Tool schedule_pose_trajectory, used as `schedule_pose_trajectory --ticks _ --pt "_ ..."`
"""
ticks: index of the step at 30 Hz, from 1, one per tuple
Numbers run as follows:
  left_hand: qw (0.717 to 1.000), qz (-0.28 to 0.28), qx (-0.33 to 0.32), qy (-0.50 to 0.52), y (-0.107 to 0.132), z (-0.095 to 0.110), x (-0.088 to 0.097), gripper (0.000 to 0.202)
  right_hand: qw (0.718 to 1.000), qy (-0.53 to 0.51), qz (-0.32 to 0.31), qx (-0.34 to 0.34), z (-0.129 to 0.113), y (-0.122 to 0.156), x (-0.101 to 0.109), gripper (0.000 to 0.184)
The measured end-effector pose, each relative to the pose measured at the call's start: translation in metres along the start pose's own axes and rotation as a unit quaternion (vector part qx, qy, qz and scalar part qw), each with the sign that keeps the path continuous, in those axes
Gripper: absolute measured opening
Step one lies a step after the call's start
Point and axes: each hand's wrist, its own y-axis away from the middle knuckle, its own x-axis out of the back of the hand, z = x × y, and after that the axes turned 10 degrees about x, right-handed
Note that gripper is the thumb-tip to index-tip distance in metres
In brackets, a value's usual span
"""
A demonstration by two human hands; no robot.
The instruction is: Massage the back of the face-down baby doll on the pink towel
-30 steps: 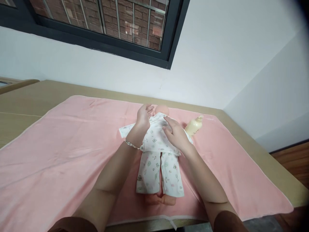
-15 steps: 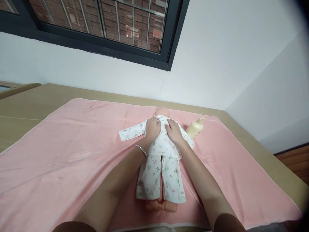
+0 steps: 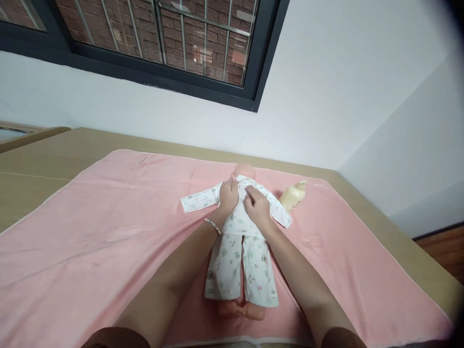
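A baby doll (image 3: 245, 170) lies on its back, dressed in a white printed shirt (image 3: 237, 223) and matching trousers (image 3: 224, 270). Its bare feet show below the trouser legs, and its sleeves spread to both sides. My left hand (image 3: 229, 195), a silver bangle at its wrist, is on the shirt's upper left front with the fingers curled in at the cloth. Bent and close together, the fingers of my right hand (image 3: 257, 205) press on the shirt near the middle of the chest. My fingertips are partly hidden against the fabric.
A pale yellow baby bottle (image 3: 293, 195) lies by the doll's right-hand sleeve. Under everything spreads a pink blanket (image 3: 108, 232) on a wooden surface (image 3: 384, 232). Behind stand a white wall (image 3: 308, 96) and a dark-framed window (image 3: 250, 96).
My right hand has moved slightly inward and its fingers have drawn together over the chest. My left hand's fingers have curled in more. The right-hand sleeve lies straighter and shows more.
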Motion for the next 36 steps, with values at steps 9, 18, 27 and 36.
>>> schedule_pose_trajectory --ticks 9,18,27,36 --pt "0.999 0.002 0.017 -0.028 -0.003 0.002 0.002 0.055 0.988 0.04 -0.135 0.071 0.01 -0.014 0.004 0.057" --pt "0.998 -0.009 0.054 0.003 -0.002 0.01 0.005 0.059 0.998 -0.042 0.017 0.038 0.025 0.0 0.001 0.044" --pt "0.999 0.003 0.05 0.007 -0.006 0.003 0.002 0.057 0.988 -0.013 -0.133 0.072 0.001 -0.012 0.005 0.039" --pt "0.999 -0.004 0.044 -0.013 -0.003 0.008 0.003 0.057 0.986 -0.109 0.087 -0.092 0.021 -0.005 -0.002 0.04"
